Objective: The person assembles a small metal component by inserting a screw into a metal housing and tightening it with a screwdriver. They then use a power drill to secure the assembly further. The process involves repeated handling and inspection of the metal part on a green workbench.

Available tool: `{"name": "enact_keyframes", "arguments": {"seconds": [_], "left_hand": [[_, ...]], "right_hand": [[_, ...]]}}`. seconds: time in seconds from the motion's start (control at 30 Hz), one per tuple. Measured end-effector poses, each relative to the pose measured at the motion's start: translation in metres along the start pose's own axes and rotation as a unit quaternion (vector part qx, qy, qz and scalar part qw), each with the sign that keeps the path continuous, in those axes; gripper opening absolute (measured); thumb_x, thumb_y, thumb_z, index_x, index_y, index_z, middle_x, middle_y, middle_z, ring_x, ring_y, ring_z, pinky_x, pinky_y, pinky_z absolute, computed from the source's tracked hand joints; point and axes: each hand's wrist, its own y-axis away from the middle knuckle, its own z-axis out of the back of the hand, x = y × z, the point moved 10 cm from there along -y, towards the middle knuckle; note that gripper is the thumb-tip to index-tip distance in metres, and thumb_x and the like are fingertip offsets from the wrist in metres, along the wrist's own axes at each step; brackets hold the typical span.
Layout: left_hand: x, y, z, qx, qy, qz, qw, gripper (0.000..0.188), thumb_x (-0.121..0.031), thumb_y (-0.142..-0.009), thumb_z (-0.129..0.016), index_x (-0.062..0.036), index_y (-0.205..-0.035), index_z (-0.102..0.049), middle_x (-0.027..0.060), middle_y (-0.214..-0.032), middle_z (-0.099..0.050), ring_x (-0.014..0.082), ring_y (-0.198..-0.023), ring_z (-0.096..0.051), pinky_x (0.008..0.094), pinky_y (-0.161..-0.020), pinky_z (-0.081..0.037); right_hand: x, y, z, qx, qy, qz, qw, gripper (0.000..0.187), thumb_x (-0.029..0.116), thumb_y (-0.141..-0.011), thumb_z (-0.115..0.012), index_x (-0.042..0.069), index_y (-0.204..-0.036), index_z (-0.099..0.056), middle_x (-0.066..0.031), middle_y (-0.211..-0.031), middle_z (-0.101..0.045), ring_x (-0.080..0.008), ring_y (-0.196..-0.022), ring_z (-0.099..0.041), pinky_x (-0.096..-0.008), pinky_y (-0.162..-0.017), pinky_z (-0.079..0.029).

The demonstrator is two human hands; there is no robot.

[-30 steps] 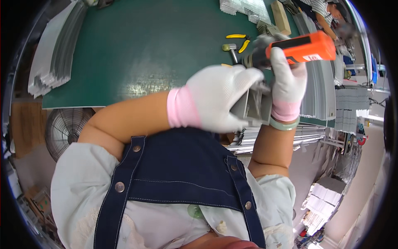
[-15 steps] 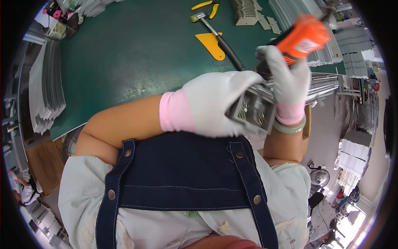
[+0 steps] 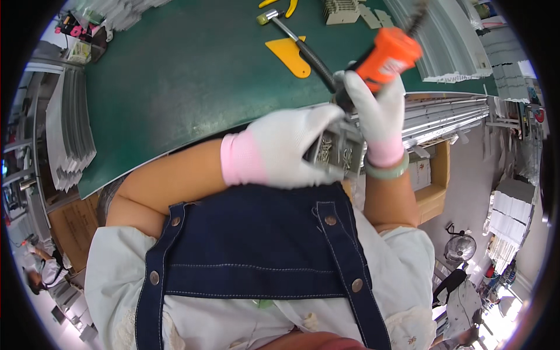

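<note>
Both my hands wear white gloves with pink cuffs. My left hand (image 3: 286,146) is closed around the side of a small grey box (image 3: 354,135), in which loose small metal parts lie in compartments. Its thumb and fingers clasp the box from the left. My right hand (image 3: 378,116) grips an orange and black power screwdriver (image 3: 389,61), tilted up and to the right beyond the box. The far tip of the tool is blurred, and its lower end is partly hidden by my gloves.
On the green worktable (image 3: 175,76) lie a mallet (image 3: 315,61), a yellow scraper (image 3: 289,57) and yellow-handled pliers (image 3: 287,6). Stacked pale strips (image 3: 67,128) stand at the left edge, more (image 3: 443,46) at the right. Metal profiles (image 3: 446,119) and a cardboard box (image 3: 440,184) are right of me.
The screwdriver and my right hand have moved left and slightly nearer my left hand. The box has shifted left with my left hand. The surroundings have shifted a little in view.
</note>
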Motion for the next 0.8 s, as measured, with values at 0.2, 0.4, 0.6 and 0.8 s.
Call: {"name": "enact_keyframes", "arguments": {"seconds": [0.2, 0.4, 0.6, 0.8], "left_hand": [[0.001, 0.001, -0.014, 0.046, -0.013, 0.033, 0.998, 0.08, -0.025, -0.074, -0.087, 0.0007, -0.137, -0.045, 0.0224, -0.114, -0.066, 0.0405, -0.102, -0.068, 0.0424, -0.086, -0.055], [0.021, -0.005, -0.018, 0.067, 0.009, 0.114, 0.991, 0.08, -0.027, -0.073, -0.088, 0.0015, -0.135, -0.046, 0.0227, -0.112, -0.067, 0.0388, -0.099, -0.069, 0.041, -0.085, -0.055], [-0.008, -0.002, -0.011, 0.033, -0.009, 0.009, 0.999, 0.079, -0.027, -0.073, -0.088, 0.0018, -0.135, -0.048, 0.0239, -0.114, -0.066, 0.0395, -0.103, -0.068, 0.0423, -0.088, -0.054], [0.02, 0.004, -0.025, 0.044, 0.007, 0.051, 0.998, 0.076, -0.029, -0.073, -0.087, -0.0004, -0.133, -0.05, 0.0228, -0.113, -0.067, 0.0389, -0.103, -0.068, 0.0414, -0.09, -0.055]], "right_hand": [[-0.038, 0.005, 0.002, 0.009, -0.017, -0.041, 0.999, 0.028, 0.021, -0.092, -0.076, -0.001, -0.102, -0.063, -0.0034, -0.081, -0.068, -0.0082, -0.072, -0.063, -0.0276, -0.068, -0.053], [-0.068, -0.009, -0.005, 0.044, -0.006, -0.074, 0.996, 0.03, 0.026, -0.093, -0.075, -0.001, -0.101, -0.064, -0.004, -0.081, -0.069, -0.0077, -0.072, -0.061, -0.028, -0.068, -0.052], [-0.025, 0.007, 0.002, 0.005, -0.073, -0.046, 0.996, 0.025, 0.017, -0.091, -0.076, -0.001, -0.103, -0.064, -0.0016, -0.082, -0.069, -0.007, -0.073, -0.061, -0.0259, -0.069, -0.052], [-0.063, 0.002, -0.002, 0.006, 0.068, -0.005, 0.998, 0.031, 0.026, -0.09, -0.078, 0.0, -0.1, -0.066, -0.0047, -0.081, -0.069, -0.009, -0.07, -0.063, -0.0284, -0.068, -0.053]]}}
